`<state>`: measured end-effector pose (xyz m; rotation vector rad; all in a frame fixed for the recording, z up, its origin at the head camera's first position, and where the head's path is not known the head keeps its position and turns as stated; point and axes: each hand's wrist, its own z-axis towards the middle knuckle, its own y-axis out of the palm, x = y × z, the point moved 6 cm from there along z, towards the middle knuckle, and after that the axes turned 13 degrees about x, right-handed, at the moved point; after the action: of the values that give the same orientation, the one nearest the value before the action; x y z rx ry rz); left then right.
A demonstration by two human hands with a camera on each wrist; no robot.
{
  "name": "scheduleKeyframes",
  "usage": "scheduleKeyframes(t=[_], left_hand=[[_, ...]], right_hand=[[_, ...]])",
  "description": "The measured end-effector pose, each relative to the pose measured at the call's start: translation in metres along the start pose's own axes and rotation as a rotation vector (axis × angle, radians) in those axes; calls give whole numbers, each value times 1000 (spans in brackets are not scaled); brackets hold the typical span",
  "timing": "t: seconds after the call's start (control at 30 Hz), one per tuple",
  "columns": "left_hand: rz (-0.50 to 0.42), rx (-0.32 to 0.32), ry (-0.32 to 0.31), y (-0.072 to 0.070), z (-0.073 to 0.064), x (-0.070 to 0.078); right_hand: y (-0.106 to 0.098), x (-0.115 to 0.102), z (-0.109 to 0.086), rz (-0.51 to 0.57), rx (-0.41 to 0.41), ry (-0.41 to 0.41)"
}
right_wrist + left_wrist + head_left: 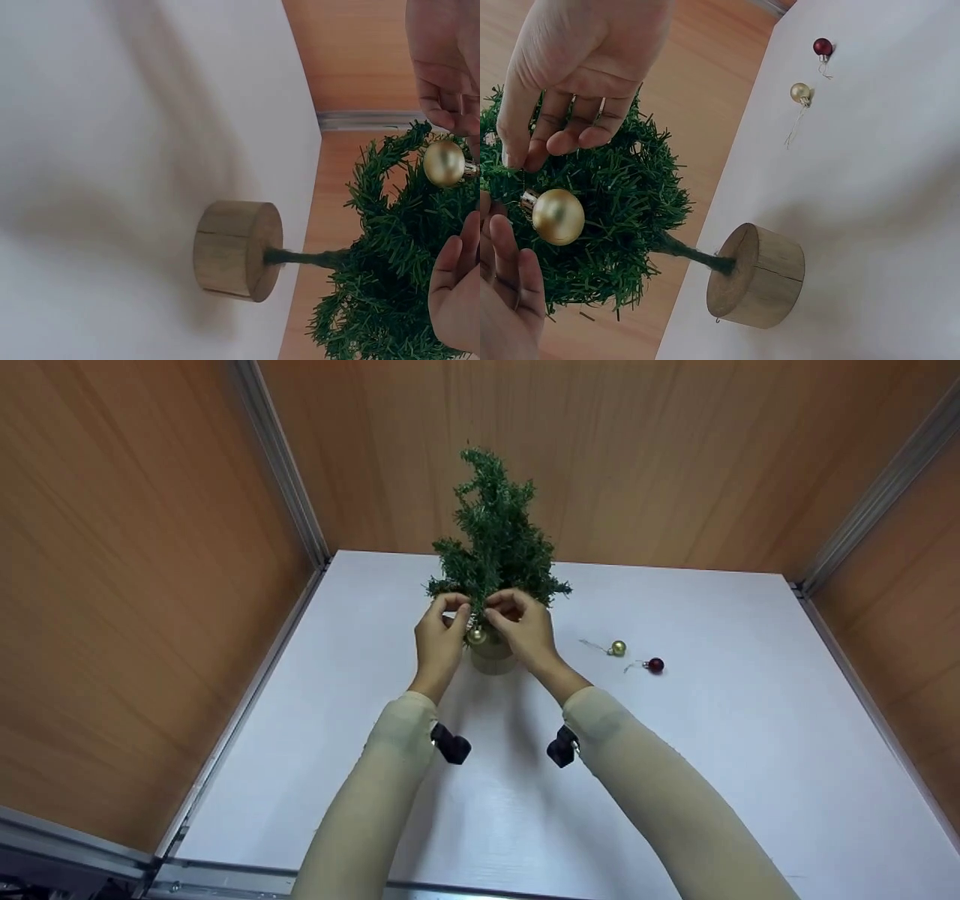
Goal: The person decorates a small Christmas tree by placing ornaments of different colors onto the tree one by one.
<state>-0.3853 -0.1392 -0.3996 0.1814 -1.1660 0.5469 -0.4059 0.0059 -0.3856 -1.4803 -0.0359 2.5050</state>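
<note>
A small green artificial Christmas tree (495, 529) stands on a round wooden base (769, 277). A gold Christmas bauble (559, 217) hangs at a low front branch, between both hands. My left hand (439, 641) is on the bauble's left side, thumb and forefinger pinching at its thread beside the branch. From the right, my right hand (529, 634) brings thumb and forefinger together at the thread just above the bauble's cap. The thin thread itself is mostly hidden by fingers and needles.
Right of the tree, a second gold bauble (618, 648) and a dark red bauble (655, 665) lie on the white table (712, 772), each with a thread loop. Wood-grain panels (637, 457) in metal framing enclose the table's back and sides.
</note>
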Motion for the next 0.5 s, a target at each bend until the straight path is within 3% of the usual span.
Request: scheduleKeyframes(t=[0.33,0.5], left_hand=[[-34,18,-15,0,-3,-3],[-33,30,-2,-1,-4,-4]], right_hand=[[2,-1,-4,6,-13,-15],[-1,-20,-11,16,-17,-25]])
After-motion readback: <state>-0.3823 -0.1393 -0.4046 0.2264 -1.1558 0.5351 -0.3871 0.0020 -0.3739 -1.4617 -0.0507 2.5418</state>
